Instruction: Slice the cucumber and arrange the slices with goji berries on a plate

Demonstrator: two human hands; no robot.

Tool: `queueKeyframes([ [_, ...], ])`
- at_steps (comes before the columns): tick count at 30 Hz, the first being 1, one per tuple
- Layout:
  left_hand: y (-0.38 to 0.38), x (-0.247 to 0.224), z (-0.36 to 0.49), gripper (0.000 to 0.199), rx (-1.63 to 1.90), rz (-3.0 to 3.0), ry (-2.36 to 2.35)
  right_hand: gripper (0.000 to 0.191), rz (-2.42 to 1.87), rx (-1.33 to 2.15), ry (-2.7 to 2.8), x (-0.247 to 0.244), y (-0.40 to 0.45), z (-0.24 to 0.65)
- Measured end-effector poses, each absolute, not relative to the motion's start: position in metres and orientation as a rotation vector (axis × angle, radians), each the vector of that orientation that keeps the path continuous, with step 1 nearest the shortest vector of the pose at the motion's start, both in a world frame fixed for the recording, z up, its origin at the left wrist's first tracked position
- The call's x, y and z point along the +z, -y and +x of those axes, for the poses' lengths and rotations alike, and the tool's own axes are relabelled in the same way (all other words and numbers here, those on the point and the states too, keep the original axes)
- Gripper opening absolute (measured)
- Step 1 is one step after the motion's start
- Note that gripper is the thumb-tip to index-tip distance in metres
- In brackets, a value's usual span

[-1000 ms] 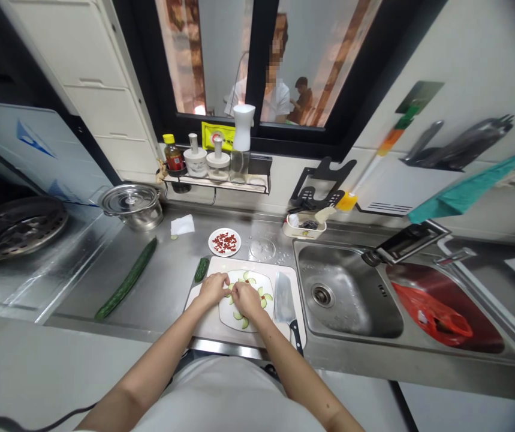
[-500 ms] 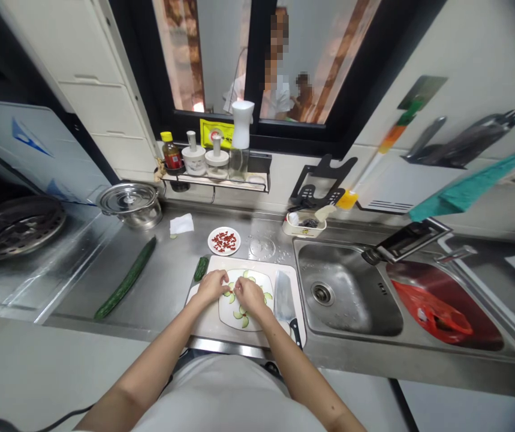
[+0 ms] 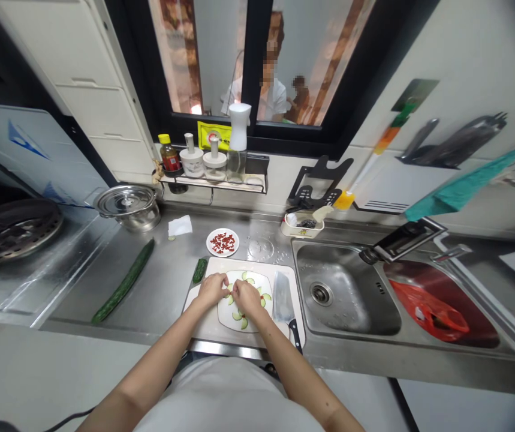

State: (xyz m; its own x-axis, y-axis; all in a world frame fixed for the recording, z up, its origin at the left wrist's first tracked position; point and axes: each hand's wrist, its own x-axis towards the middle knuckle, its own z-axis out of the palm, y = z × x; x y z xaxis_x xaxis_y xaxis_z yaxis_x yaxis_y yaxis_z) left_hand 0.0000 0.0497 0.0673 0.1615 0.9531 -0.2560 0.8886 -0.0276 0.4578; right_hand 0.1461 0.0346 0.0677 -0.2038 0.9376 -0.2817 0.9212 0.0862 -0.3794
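Cucumber slices point(image 3: 238, 316) lie in petal-like clusters with red bits on a squarish white plate point(image 3: 225, 323), which rests on a cutting board point(image 3: 201, 327). Over the plate's left part my left hand point(image 3: 213, 290) has its fingertips closed. Close beside it, my right hand point(image 3: 246, 298) pinches with bent fingers above the plate. A speck of red shows near the fingertips, but what either hand holds is too small to make out. Along the board's right side lies a cleaver point(image 3: 285, 300). A cucumber stub point(image 3: 199, 270) sits at its upper left corner.
Small red pieces fill a round white dish point(image 3: 223, 242) behind the board. A long cucumber point(image 3: 125, 281) and a lidded steel pot point(image 3: 130, 207) are on the left. The double sink point(image 3: 349, 300) lies right, holding a red bag point(image 3: 430, 312). People appear in the window point(image 3: 221, 54).
My right hand has shifted slightly left toward my left hand, and the fingertips are closer together. The whole view has moved a little. The plate and slices stay in place.
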Motion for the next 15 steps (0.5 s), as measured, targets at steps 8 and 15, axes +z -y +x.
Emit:
queueKeyframes([
  [8,-0.051,0.068,-0.002,0.019,0.204,1.890,-1.722,0.015,-1.931,0.774,2.224,0.069,-0.035,0.148],
  [15,-0.053,0.070,-0.008,0.013,0.388,1.757,-1.736,0.017,-1.813,0.729,1.967,0.086,-0.033,0.175],
])
